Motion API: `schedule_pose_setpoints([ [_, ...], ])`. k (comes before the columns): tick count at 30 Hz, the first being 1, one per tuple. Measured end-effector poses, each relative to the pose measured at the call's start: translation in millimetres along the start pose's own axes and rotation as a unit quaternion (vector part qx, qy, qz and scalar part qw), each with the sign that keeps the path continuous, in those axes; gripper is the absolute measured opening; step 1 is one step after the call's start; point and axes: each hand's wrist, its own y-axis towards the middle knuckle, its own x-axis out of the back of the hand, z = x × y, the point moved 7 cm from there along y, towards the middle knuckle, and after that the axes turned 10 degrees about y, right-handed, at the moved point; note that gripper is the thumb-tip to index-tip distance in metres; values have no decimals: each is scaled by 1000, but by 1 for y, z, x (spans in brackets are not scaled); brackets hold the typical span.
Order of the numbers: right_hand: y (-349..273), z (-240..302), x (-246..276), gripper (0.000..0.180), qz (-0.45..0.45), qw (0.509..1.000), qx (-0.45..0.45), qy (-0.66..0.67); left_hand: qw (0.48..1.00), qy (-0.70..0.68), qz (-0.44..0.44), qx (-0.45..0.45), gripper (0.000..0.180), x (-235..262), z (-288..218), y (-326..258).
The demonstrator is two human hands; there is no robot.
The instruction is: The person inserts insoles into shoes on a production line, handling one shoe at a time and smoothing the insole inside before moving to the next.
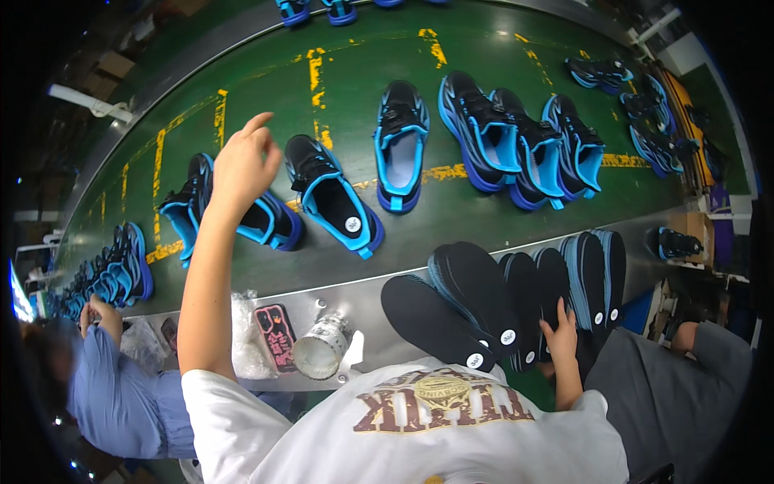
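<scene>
Several black insoles (419, 317) with round white marks (476, 360) lie on the metal tabletop (364, 306), your right hand (562, 343) touching them, grip unclear. Your left hand (248, 161), loosely bent, seemingly empty, hovers above blue-trimmed shoes (332, 198) on the green surface (363, 77); a co-worker (129, 395) is leftward.

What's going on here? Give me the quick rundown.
A person's left hand, seemingly empty, is raised over the green surface amid black-and-blue shoes. Their right hand is at the stacked black insoles near their body; whether it grips one is unclear. The shoe just right of the left hand shows a dark insole with a white round spot; the next one looks pale inside. On the far left, a co-worker in blue has a hand near more shoes.
</scene>
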Motion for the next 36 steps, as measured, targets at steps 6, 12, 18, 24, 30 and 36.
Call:
schedule_pose_setpoints([
  [6,-12,-23,-16,76,-12,997,25,76,995,26,1,-97,17,-34,-70,-52],
  [12,-13,-14,22,72,-24,991,21,128,967,241,60,49,21,-103,-37,-30],
  [18,-21,14,80,62,-93,987,24,131,842,504,192,-6,33,-138,-54,-22],
  [24,-16,23,106,35,-143,963,23,229,878,445,178,0,30,-142,-57,-34],
  [30,3,-8,109,35,-105,983,30,144,991,-90,31,95,20,-73,-16,-36],
  [36,20,-26,110,27,-35,926,-34,374,689,-654,7,310,15,-27,9,-24],
])
